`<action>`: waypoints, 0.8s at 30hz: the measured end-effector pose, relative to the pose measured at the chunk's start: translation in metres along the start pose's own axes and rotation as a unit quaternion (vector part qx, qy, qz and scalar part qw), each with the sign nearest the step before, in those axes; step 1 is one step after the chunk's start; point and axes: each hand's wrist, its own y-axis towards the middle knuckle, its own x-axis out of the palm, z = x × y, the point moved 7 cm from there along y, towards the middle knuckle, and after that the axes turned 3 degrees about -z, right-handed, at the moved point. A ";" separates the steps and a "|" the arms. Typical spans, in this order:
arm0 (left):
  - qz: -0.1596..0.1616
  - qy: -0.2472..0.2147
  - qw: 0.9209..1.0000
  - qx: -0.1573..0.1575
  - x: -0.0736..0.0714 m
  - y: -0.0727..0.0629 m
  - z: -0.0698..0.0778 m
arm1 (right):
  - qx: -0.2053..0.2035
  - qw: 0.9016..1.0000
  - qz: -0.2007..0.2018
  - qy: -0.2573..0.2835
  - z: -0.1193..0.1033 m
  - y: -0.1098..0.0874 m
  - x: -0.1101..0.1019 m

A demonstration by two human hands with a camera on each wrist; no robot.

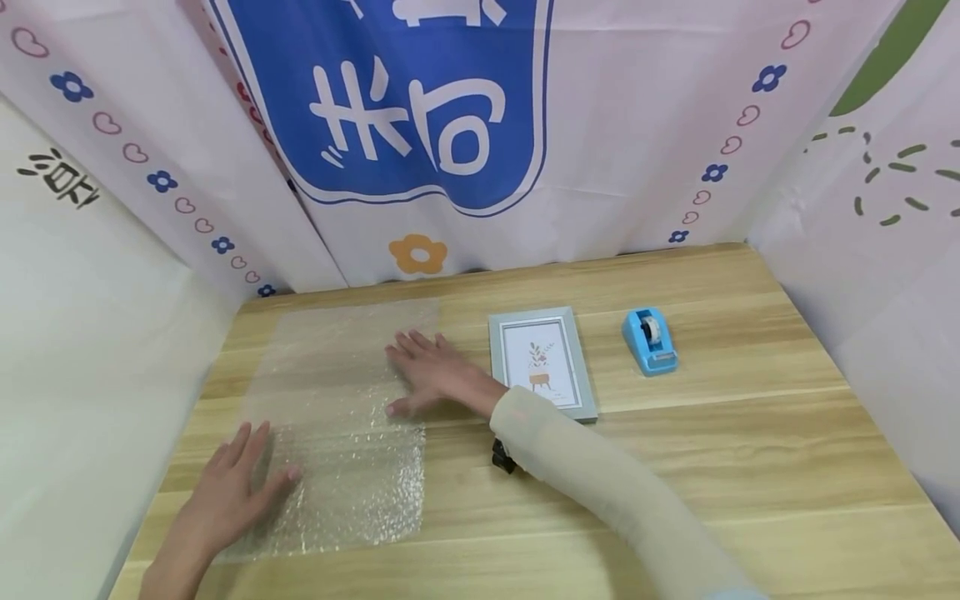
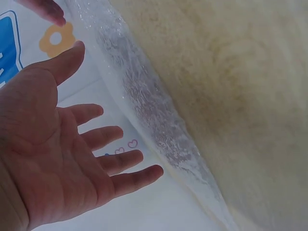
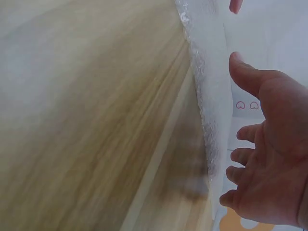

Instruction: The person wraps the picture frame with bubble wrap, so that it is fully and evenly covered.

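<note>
A clear sheet of bubble wrap (image 1: 345,475) lies spread on the left part of the wooden table. My left hand (image 1: 228,492) is at its near left edge with the fingers spread. Over its right side is my right hand (image 1: 431,371), fingers extended and holding nothing. In the left wrist view the left hand (image 2: 72,149) shows a bare palm beside the bubble wrap (image 2: 154,106). The right wrist view shows the right hand (image 3: 274,159) with an empty palm, near the wrap's edge (image 3: 199,77). Whether either hand touches the wrap, I cannot tell.
Right of the wrap lies a grey picture frame (image 1: 576,367) with a potted plant print, partly behind the right forearm. A blue tape dispenser (image 1: 649,342) stands farther right. A small black object (image 1: 503,457) is partly covered by the sleeve. Printed curtains (image 1: 600,167) border the table.
</note>
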 end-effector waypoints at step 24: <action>0.004 -0.002 0.998 0.069 0.006 0.011 0.001 | 0.043 0.998 0.006 -0.045 0.009 -0.009 0.008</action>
